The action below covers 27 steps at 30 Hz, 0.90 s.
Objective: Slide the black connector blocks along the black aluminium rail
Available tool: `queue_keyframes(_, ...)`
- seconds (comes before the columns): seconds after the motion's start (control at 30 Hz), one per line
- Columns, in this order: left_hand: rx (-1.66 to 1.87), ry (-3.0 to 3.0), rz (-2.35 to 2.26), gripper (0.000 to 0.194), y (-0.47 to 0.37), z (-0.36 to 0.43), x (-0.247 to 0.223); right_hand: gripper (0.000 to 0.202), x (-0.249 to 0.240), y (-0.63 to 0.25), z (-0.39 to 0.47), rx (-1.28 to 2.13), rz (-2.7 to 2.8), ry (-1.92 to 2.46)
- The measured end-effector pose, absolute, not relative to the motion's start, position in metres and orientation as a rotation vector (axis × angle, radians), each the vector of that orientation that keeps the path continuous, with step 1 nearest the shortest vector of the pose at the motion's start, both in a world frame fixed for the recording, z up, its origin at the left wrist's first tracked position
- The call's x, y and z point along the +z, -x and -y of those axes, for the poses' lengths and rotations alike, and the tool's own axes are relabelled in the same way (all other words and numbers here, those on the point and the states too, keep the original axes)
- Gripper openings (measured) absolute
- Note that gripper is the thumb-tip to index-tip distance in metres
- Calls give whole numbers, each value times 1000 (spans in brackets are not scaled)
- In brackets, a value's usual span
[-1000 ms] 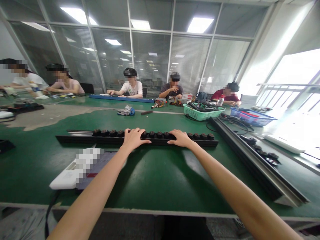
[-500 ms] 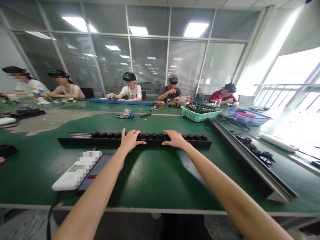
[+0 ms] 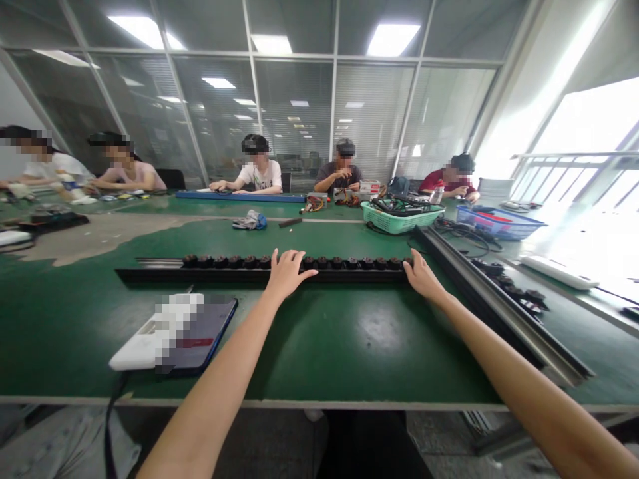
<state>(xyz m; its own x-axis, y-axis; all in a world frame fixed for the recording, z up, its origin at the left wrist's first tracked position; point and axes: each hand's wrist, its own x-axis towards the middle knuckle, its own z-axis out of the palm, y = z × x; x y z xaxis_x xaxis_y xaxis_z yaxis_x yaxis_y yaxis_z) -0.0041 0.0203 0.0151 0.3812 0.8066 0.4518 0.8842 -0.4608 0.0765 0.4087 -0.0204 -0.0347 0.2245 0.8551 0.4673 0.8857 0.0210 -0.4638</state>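
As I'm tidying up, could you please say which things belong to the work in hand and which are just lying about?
Seemingly in the work:
black rail
row of round black parts, at the left hand and right hand

Seemingly lying about:
phone
white box
crumpled cloth
green basket

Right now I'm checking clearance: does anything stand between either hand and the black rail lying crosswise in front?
Nothing visible does. The left hand is at the black rail near its middle, the right hand at its right end.
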Motion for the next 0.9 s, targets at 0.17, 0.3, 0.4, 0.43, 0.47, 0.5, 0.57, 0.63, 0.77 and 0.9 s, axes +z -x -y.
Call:
queue_keyframes(0.17, -599, 2426, 1385, 63, 13, -27, -2, 64, -49, -426, 19, 69, 1514, 1731)
queue_keyframes(0.3, -569, 2395, 1399, 63, 17, -31, -3, 57, -45, -432, 20, 179, 1494, 1678)
queue_keyframes(0.4, -578, 2417, 1399, 57, 14, -31, -3, 53, -40, -432, 22, 164, 1474, 1684)
queue_keyframes(0.43, -582, 2419, 1400, 56, 12, -31, -3, 51, -38, -431, 22, 122, 1479, 1704)
queue_keyframes(0.47, -582, 2423, 1395, 55, 11, -31, -3, 49, -37, -431, 23, 93, 1486, 1720)
queue_keyframes(0.5, -587, 2419, 1394, 53, 11, -31, -2, 48, -35, -430, 23, 79, 1491, 1734)
queue_keyframes(0.57, -598, 2416, 1389, 51, 11, -30, -2, 45, -33, -429, 25, 80, 1494, 1753)
queue_keyframes(0.63, -609, 2421, 1367, 51, 12, -30, -2, 42, -32, -428, 27, 71, 1476, 1760)
queue_keyframes(0.77, -615, 2423, 1334, 51, 14, -29, -1, 35, -27, -423, 34, 26, 1424, 1798)
queue_keyframes(0.9, -606, 2425, 1337, 50, 15, -26, 0, 31, -24, -420, 40, 21, 1430, 1832)
